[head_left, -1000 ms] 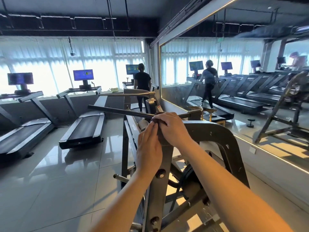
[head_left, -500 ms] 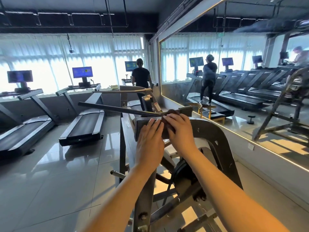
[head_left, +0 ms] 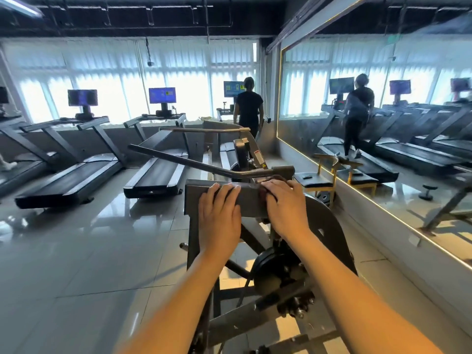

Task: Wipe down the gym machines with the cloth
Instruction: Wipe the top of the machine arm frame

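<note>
Daylight floods through blinds along the far windows of a gym with a glossy tiled floor (head_left: 76, 264), where a row of black treadmills (head_left: 74, 180) faces glowing screens and a person in dark clothing (head_left: 249, 108) stands on one of them, reflected in the wall-length mirror (head_left: 408, 72) at right. In the foreground, a person leans over a grey steel weight machine (head_left: 251, 203), both bare forearms reaching forward onto its flat top beam. The left hand (head_left: 219, 213) lies flat on the beam, its grip released and fingers straight. The right hand (head_left: 286, 205) sits just beside it at the beam's right end, its grip curled over a dark reddish-brown cloth (head_left: 274, 178) bunched between palm and metal. A long grey handlebar (head_left: 178, 159) juts left beyond the fingers, a black weight plate (head_left: 275, 272) hangs below the beam, and a black-cushioned wooden chair (head_left: 316, 180) stands against the mirror.
</note>
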The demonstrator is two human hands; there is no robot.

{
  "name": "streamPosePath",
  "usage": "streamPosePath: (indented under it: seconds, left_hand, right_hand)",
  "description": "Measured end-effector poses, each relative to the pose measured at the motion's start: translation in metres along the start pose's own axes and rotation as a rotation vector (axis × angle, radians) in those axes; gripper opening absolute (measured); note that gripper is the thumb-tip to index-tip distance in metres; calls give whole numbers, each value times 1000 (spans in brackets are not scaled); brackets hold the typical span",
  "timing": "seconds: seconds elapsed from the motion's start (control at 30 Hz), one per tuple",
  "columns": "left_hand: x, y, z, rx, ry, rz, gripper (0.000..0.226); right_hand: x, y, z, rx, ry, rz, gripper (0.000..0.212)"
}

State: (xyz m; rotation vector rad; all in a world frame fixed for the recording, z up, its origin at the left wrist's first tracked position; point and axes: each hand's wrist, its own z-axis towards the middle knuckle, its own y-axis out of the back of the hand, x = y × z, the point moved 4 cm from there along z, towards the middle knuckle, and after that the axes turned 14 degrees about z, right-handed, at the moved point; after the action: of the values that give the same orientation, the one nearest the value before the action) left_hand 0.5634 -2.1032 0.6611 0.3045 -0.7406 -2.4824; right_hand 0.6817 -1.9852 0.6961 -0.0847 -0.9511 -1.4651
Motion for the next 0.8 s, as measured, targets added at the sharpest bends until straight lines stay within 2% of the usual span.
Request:
streamPosePath:
  seconds: [0.13, 0.3, 0.4, 0.5, 0.57, 0.67, 0.73, 0.8]
  left_hand:
    - [-3, 3, 4, 0, 0, 17, 40]
    - [-5, 4, 9, -22, 4, 5, 34]
    - [-1, 1, 10, -14, -2, 12, 34]
    - [3, -1, 14, -15, -9, 34, 35]
    - [2, -3, 15, -21, 9, 28, 33]
    - [1, -6, 14, -21, 42, 9, 29]
    - [2, -8, 14, -23, 27, 23, 29]
    - [4, -8, 15, -30, 0, 45, 29]
  right_hand:
    - [4, 0, 4, -34, -134, 39, 35]
    - [28, -33, 12, 176, 98, 9, 65]
    - [7, -17, 12, 140, 85, -72, 55]
    - [-2, -6, 7, 5, -54, -46, 40]
    - [7, -17, 10, -7, -103, -36, 43]
    - [21, -36, 13, 89, 11, -56, 59]
    - [19, -30, 13, 116, 82, -100, 54]
    - [8, -11, 9, 48, 77, -103, 42]
